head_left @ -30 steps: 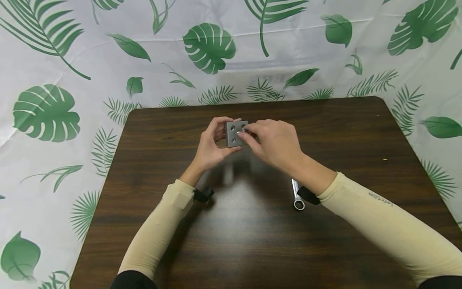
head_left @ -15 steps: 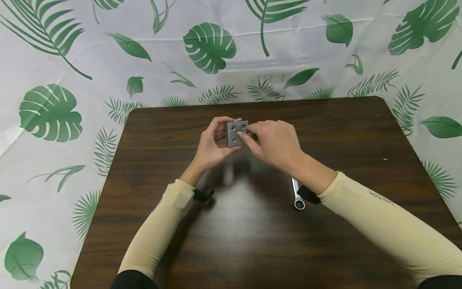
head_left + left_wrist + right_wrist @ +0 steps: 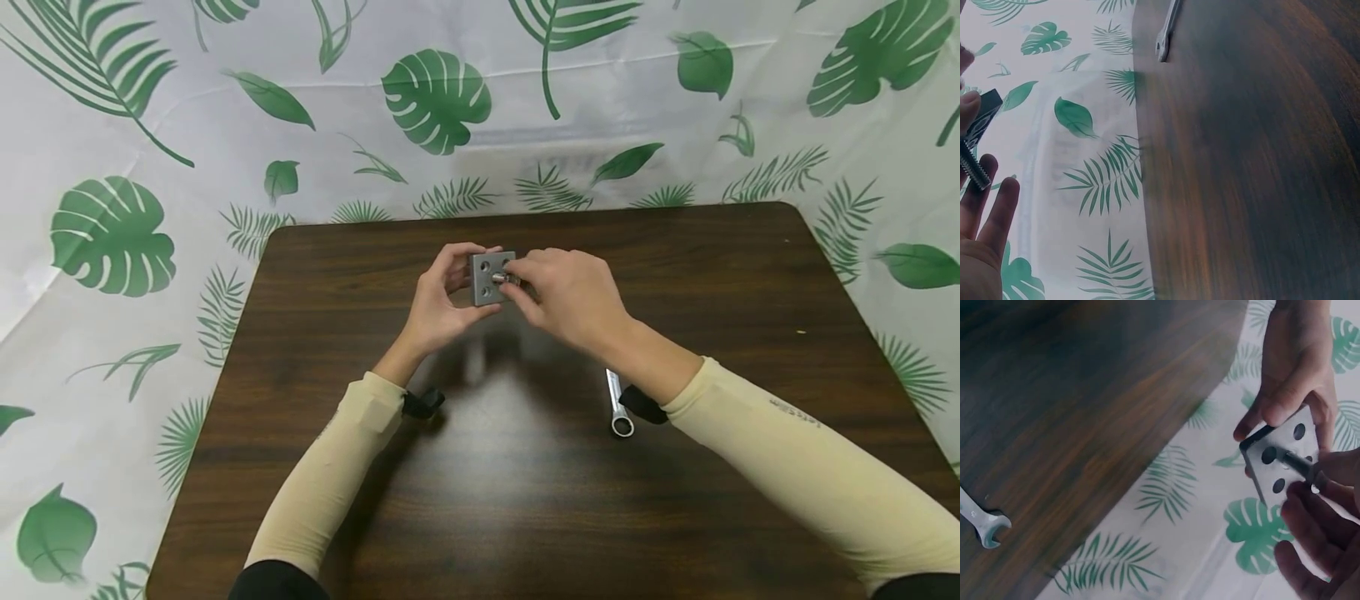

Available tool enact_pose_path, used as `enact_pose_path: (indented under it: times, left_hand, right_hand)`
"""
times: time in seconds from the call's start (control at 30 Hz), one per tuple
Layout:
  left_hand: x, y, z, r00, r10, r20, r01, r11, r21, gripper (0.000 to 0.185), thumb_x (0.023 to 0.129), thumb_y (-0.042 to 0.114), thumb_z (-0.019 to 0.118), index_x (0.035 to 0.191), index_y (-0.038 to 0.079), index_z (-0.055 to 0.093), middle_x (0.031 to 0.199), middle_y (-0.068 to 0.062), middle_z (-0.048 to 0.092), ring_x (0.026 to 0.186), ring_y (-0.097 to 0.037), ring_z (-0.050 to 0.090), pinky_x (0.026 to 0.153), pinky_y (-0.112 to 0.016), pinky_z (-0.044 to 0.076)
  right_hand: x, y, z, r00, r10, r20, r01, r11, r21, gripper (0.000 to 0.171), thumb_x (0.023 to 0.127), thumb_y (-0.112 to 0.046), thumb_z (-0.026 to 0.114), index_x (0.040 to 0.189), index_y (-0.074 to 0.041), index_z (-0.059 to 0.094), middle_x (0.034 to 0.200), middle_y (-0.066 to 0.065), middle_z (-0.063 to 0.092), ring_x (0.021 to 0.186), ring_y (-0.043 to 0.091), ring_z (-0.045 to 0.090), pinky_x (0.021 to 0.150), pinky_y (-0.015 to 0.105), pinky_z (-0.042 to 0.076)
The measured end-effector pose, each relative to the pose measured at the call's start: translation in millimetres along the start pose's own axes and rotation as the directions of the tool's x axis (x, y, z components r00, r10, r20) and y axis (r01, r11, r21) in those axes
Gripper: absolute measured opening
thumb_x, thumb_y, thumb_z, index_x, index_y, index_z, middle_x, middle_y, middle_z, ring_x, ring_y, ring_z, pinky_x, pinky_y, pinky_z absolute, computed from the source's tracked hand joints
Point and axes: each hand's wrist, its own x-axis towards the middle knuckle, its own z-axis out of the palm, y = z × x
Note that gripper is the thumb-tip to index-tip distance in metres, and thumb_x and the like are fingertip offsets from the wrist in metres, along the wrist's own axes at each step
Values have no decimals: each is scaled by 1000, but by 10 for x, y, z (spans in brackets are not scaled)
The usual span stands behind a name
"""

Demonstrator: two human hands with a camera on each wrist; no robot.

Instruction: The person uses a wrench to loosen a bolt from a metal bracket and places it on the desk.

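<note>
Nearest, at about five o'clock from the hands, a wrench (image 3: 618, 404) lies flat on the dark wooden table (image 3: 525, 500), just beside the right forearm and touched by neither hand. Farther out, above the middle of the table, the left hand (image 3: 435, 304) grips a small grey metal block (image 3: 487, 277) by its edges — thumb below, fingers curled over the top — so that its drilled face looks back at the person. From three o'clock the right hand (image 3: 570, 296) pinches a bolt (image 3: 1297, 464) between thumb and fingertips; its shank stands in one of the block's holes, and the left wrist view shows a threaded end (image 3: 974, 167) poking out behind. Seemingly the step in hand is seating this bolt by hand. A next move would call for keeping the block steady and the bolt square to the hole. Beyond hangs a leaf-print cloth (image 3: 435, 100).
</note>
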Motion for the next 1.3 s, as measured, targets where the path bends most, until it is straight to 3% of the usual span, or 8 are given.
enact_pose_path:
  times: [0.17, 0.37, 0.5, 0.6, 0.83, 1.03, 1.2, 1.3]
  left_hand:
    - [1, 29, -3, 1000, 0, -4, 0, 1000, 7, 66, 71, -17, 79, 127, -10, 44, 132, -25, 57, 111, -30, 63, 83, -49, 53]
    - [8, 23, -2, 1000, 6, -1, -6, 1000, 4, 66, 72, -16, 79, 127, -10, 44, 133, -25, 57, 112, -31, 62, 83, -50, 53]
    - [-1, 26, -7, 1000, 1, -5, -1, 1000, 0, 66, 71, -17, 79, 128, -10, 44, 133, -26, 56, 112, -32, 62, 83, -50, 53]
    - [0, 28, -10, 1000, 2, -10, -2, 1000, -2, 66, 71, -17, 79, 128, -10, 44, 133, -26, 56, 112, -31, 62, 83, -49, 53]
    - [12, 34, -8, 1000, 8, -6, -8, 1000, -2, 66, 71, -17, 79, 127, -10, 44, 133, -25, 57, 113, -31, 62, 83, -49, 53]
    - [3, 29, -12, 1000, 6, -13, -7, 1000, -7, 67, 71, -17, 79, 127, -10, 44, 133, -26, 57, 112, -33, 62, 83, -50, 53]
    - [11, 19, -3, 1000, 13, -11, -13, 1000, -6, 66, 71, -17, 79, 127, -10, 44, 133, -25, 57, 113, -31, 62, 83, -50, 53]
    - [11, 9, 4, 1000, 3, -6, -3, 1000, -3, 66, 71, -17, 79, 127, -9, 45, 133, -24, 57, 113, -29, 62, 84, -49, 53]
  right_hand:
    - [2, 12, 10, 995, -98, -27, 98, 995, 21, 26, 86, -16, 76, 111, -10, 74, 99, 6, 66, 82, 24, 61, 63, 38, 51]
    - [-2, -29, 16, 996, 93, -11, -93, 995, -37, 30, 94, -41, 65, 97, -12, 74, 72, -1, 64, 56, 15, 54, 44, 34, 41]
    - [0, -22, 16, 1000, -4, -2, 4, 1000, -9, 15, 90, -21, 72, 101, -11, 75, 86, 2, 67, 70, 19, 60, 52, 36, 49]
    - [-6, -13, 18, 998, -61, -26, 61, 998, 16, 27, 86, -16, 76, 112, -11, 74, 99, 5, 66, 83, 22, 62, 60, 37, 52]
    - [8, -54, 2, 996, 90, -6, -90, 996, -26, 28, 93, -37, 67, 104, -13, 75, 75, -1, 64, 55, 15, 53, 44, 34, 41]
    - [2, -26, 13, 998, -56, -26, 56, 998, 3, 25, 87, -16, 74, 112, -10, 74, 100, 6, 67, 82, 24, 63, 63, 39, 52]
    - [-14, -32, 12, 997, 82, -10, -82, 996, -38, 31, 92, -40, 68, 104, -12, 75, 83, 1, 67, 61, 18, 58, 48, 35, 45]
    - [-24, -19, 9, 996, 81, 20, -81, 996, -39, 22, 91, -31, 70, 99, -12, 74, 80, 1, 66, 57, 17, 55, 47, 36, 43]
